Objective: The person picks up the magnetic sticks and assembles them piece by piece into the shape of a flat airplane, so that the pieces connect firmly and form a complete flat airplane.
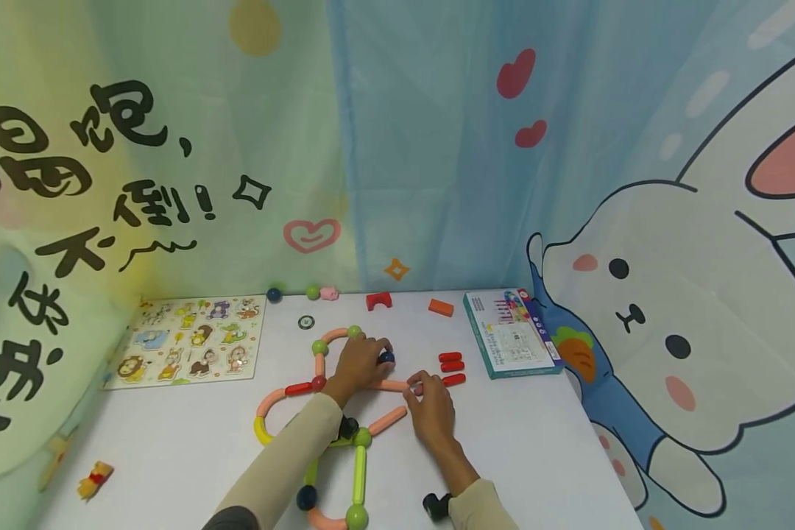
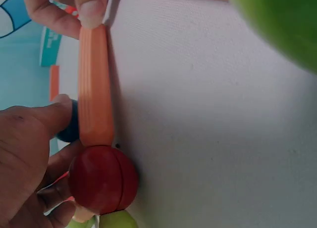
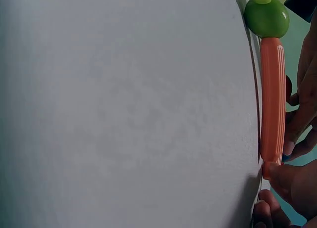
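A figure of magnetic rods and balls (image 1: pixel 318 412) lies on the white table (image 1: pixel 536 456). My left hand (image 1: pixel 371 359) curls over a dark blue ball (image 1: pixel 386 358); in the left wrist view the thumb (image 2: pixel 54 114) presses that blue ball (image 2: pixel 69 126) beside a salmon rod (image 2: pixel 94 84) that ends in a red ball (image 2: pixel 103 179). My right hand (image 1: pixel 419 389) pinches the other end of the salmon rod (image 1: pixel 391 385), its fingertip (image 2: pixel 91 10) on the tip. The right wrist view shows a salmon rod (image 3: pixel 272 99) with a green ball (image 3: pixel 266 18) at its top and a thumb (image 3: pixel 287 181) at its lower end.
An animal puzzle board (image 1: pixel 188 340) lies at the back left, a teal box (image 1: pixel 513 333) at the back right. Three loose red rods (image 1: pixel 452 366), a red arch block (image 1: pixel 379 300), an orange block (image 1: pixel 440 308) and loose balls (image 1: pixel 274 294) sit near the printed fabric wall.
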The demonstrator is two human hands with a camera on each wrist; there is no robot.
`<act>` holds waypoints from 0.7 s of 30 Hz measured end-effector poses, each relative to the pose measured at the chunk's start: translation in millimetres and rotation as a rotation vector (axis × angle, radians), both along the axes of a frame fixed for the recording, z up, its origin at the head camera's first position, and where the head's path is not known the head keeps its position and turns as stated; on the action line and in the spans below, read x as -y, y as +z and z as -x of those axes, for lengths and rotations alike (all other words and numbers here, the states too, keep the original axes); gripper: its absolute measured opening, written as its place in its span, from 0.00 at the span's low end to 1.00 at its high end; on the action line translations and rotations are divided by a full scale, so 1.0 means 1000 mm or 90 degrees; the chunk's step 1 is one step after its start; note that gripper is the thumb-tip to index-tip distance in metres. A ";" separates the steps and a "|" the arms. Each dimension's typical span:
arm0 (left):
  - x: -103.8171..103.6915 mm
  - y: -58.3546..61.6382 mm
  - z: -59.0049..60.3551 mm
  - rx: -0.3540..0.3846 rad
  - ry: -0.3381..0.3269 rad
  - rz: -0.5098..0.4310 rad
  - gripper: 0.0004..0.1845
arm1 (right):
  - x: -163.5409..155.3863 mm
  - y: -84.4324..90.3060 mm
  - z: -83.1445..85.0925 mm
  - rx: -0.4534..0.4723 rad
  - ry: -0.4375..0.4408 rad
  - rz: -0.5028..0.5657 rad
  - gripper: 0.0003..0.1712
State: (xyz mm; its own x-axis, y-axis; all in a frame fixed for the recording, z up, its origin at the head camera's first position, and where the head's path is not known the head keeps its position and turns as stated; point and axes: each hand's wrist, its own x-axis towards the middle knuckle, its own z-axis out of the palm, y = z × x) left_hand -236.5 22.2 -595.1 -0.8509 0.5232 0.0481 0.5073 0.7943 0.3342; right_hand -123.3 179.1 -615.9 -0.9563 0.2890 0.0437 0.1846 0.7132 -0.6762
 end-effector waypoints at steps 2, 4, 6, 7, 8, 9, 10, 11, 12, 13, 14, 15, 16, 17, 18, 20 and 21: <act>0.001 0.002 -0.003 0.004 -0.001 -0.010 0.23 | -0.002 0.000 0.001 0.003 0.008 0.007 0.10; 0.004 0.004 -0.008 0.008 0.001 -0.023 0.26 | -0.005 0.002 0.003 -0.004 0.017 0.012 0.11; 0.007 0.006 -0.012 0.012 0.003 -0.045 0.28 | -0.007 0.005 0.007 -0.016 0.032 0.017 0.13; 0.009 0.006 -0.015 0.010 0.002 -0.053 0.28 | -0.008 0.007 0.010 -0.024 0.041 0.016 0.14; 0.011 0.007 -0.018 0.009 0.002 -0.059 0.28 | -0.009 0.009 0.015 -0.029 0.051 0.010 0.16; 0.012 0.008 -0.021 0.008 0.000 -0.063 0.26 | -0.009 0.010 0.021 -0.031 0.063 0.001 0.18; 0.013 0.008 -0.024 0.004 -0.005 -0.064 0.24 | -0.009 0.013 0.026 -0.029 0.078 -0.007 0.20; 0.014 0.009 -0.026 0.003 -0.007 -0.062 0.22 | -0.008 0.014 0.033 -0.028 0.097 -0.018 0.22; 0.014 0.008 -0.028 -0.003 -0.013 -0.055 0.19 | -0.007 0.016 0.039 -0.024 0.118 -0.029 0.23; 0.014 0.007 -0.030 -0.008 -0.017 -0.047 0.16 | -0.007 0.016 0.045 -0.019 0.139 -0.039 0.25; 0.014 0.006 -0.031 -0.011 -0.020 -0.040 0.14 | -0.006 0.016 0.051 -0.009 0.162 -0.051 0.26; 0.013 0.005 -0.031 -0.013 -0.021 -0.032 0.13 | -0.005 0.016 0.056 -0.001 0.186 -0.062 0.27; 0.012 0.004 -0.032 -0.015 -0.021 -0.025 0.12 | -0.004 0.016 0.060 0.007 0.207 -0.070 0.28; 0.012 0.002 -0.031 -0.018 -0.021 -0.018 0.11 | -0.004 0.015 0.064 0.011 0.224 -0.079 0.28; 0.011 0.001 -0.031 -0.020 -0.024 -0.017 0.11 | -0.004 0.013 0.067 0.015 0.234 -0.087 0.27; 0.010 -0.001 -0.031 -0.018 -0.028 -0.014 0.11 | -0.005 0.011 0.069 0.017 0.241 -0.099 0.23; 0.010 -0.002 -0.031 -0.020 -0.031 -0.013 0.11 | -0.006 0.010 0.069 0.016 0.239 -0.100 0.22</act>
